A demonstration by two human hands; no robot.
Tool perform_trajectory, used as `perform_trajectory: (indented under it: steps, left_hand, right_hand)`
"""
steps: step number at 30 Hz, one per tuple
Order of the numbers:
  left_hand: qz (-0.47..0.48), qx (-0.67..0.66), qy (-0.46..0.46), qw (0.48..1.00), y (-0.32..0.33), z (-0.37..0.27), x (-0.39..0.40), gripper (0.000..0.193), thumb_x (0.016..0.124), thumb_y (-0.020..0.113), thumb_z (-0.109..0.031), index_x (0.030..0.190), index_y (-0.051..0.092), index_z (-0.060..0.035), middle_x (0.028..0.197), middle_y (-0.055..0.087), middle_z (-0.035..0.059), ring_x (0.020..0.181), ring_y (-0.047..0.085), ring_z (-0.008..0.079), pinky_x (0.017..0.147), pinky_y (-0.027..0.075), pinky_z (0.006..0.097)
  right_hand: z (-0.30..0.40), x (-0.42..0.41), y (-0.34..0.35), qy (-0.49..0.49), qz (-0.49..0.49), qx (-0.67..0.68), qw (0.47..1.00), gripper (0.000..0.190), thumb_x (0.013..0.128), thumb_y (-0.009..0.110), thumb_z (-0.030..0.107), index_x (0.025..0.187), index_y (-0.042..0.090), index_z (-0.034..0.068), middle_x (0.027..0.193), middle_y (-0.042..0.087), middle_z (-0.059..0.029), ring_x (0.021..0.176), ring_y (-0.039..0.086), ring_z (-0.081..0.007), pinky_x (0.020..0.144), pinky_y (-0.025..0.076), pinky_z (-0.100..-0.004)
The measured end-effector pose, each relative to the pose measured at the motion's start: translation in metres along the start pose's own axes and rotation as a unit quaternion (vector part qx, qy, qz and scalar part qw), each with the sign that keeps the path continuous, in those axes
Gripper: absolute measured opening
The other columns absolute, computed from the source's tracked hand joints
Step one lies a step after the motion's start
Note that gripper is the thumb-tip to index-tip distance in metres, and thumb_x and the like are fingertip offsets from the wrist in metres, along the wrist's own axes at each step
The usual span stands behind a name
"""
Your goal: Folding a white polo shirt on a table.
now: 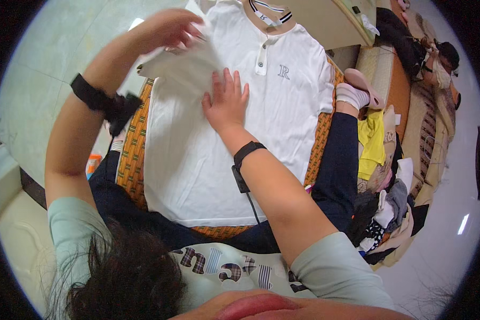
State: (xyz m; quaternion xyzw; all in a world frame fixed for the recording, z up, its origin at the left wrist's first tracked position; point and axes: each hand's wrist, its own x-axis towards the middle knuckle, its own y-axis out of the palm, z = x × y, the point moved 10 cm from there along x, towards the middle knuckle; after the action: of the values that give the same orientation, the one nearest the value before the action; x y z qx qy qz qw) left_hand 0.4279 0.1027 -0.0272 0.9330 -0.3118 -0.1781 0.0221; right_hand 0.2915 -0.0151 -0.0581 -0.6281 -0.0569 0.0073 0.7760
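A white short-sleeved polo shirt (pixel 272 120) lies front side up on a woven, brown-patterned surface (pixel 138 132), its striped collar (pixel 270 18) at the far end. Two buttons of its placket show, and a letter is on the chest. My right hand (pixel 228 98) rests palm down on the shirt's chest, fingers spread. My left hand (pixel 184 30), blurred, is over the shirt's left-hand shoulder and sleeve, where the fabric is raised and shadowed. Whether its fingers hold the cloth cannot be made out. Each forearm wears a black strap with a device and cable.
My legs in dark trousers flank the woven surface. On the right, a yellow garment (pixel 372 144) and a heap of mixed clothes (pixel 392 212) lie beside a sofa-like seat (pixel 404 96). A pale cabinet or table (pixel 344 24) stands beyond the shirt. An orange container (pixel 93 163) is at left.
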Motion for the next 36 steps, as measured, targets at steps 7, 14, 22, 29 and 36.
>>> perform_trajectory:
  steps: [7, 14, 22, 29, 36]
  left_hand:
    - [-0.214, 0.499, 0.209, 0.813, 0.063, -0.018, -0.059, 0.035, 0.07, 0.065, -0.026, 0.094, 0.054, -0.0036, 0.087, 0.055, 0.0109, 0.08, 0.054, 0.0254, 0.066, 0.045, 0.0343]
    - [-0.202, 0.618, 0.14, 0.746, 0.078, 0.041, -0.071, 0.023, 0.068, 0.065, -0.017, 0.086, 0.055, -0.007, 0.084, 0.053, 0.0089, 0.079, 0.052, 0.0278, 0.066, 0.044, 0.037]
    - [-0.329, 0.477, 0.222, 0.784, 0.087, 0.039, -0.098, 0.015, 0.072, 0.058, -0.012, 0.086, 0.055, -0.0071, 0.085, 0.054, 0.0098, 0.08, 0.052, 0.0272, 0.066, 0.042, 0.0372]
    - [-0.54, 0.471, 0.181, 0.673, 0.033, 0.058, -0.14, 0.028, 0.077, 0.054, -0.012, 0.104, 0.052, -0.0061, 0.101, 0.054, 0.015, 0.094, 0.05, 0.031, 0.081, 0.039, 0.0387]
    - [-0.577, 0.342, 0.06, 0.74, -0.011, 0.085, -0.138, 0.023, 0.076, 0.052, -0.01, 0.098, 0.055, -0.0082, 0.095, 0.057, 0.0075, 0.09, 0.052, 0.0263, 0.077, 0.039, 0.0404]
  right_hand:
    - [-0.001, 0.001, 0.0, 0.004, 0.0, 0.0, 1.0, 0.049, 0.077, 0.05, 0.033, 0.12, 0.043, 0.011, 0.129, 0.034, -0.0113, 0.127, 0.021, -0.0293, 0.1, 0.017, -0.0519]
    - [-0.003, -0.001, 0.001, 0.0, -0.018, -0.002, 1.0, 0.046, 0.078, 0.048, 0.033, 0.117, 0.045, 0.011, 0.129, 0.034, -0.011, 0.127, 0.022, -0.0297, 0.099, 0.018, -0.0539]
    - [-0.003, -0.002, -0.001, 0.001, -0.019, -0.003, 1.0, 0.047, 0.077, 0.05, 0.033, 0.117, 0.045, 0.011, 0.127, 0.036, -0.0106, 0.126, 0.024, -0.0286, 0.099, 0.018, -0.0524]
    - [-0.001, 0.0, 0.0, 0.001, -0.021, 0.009, 1.0, 0.043, 0.078, 0.05, 0.031, 0.114, 0.046, 0.009, 0.129, 0.035, -0.0104, 0.126, 0.023, -0.0292, 0.098, 0.018, -0.0545]
    - [-0.058, 0.036, 0.004, 0.163, -0.128, 0.342, 0.916, 0.023, 0.073, 0.055, 0.011, 0.092, 0.048, 0.0, 0.091, 0.052, -0.015, 0.088, 0.05, -0.0293, 0.078, 0.04, -0.0358]
